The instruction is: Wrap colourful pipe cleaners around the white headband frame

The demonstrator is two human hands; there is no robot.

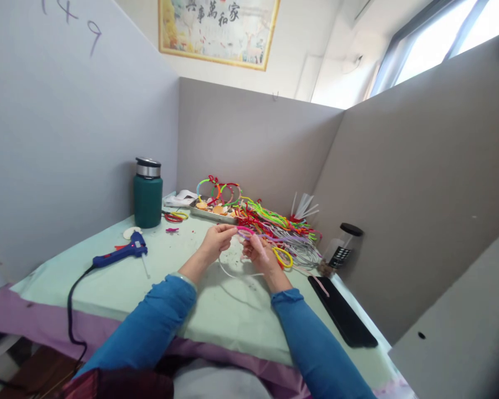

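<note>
Both hands meet over the middle of the table around a pink pipe cleaner [245, 229], bent into a curve. My left hand [218, 243] pinches its left end between thumb and fingertips. In my right hand [261, 255] the fingers are closed on its other side, and a pale pink fuzzy length [259, 247] runs across that hand. A thin white strand [229, 274] loops down below the hands; where it is fastened I cannot tell. Just beyond my right hand lies a heap of many-coloured pipe cleaners [270, 213], with a yellow loop [283, 257] at its near side.
A blue glue gun [120, 250] with a black cord lies left, near a green bottle [148, 194] and scissors [175, 216]. A metal tray [212, 215] with coloured rings stands behind. At right are a clear jar [336, 254] and a black flat object [345, 316]. Grey partitions enclose the table.
</note>
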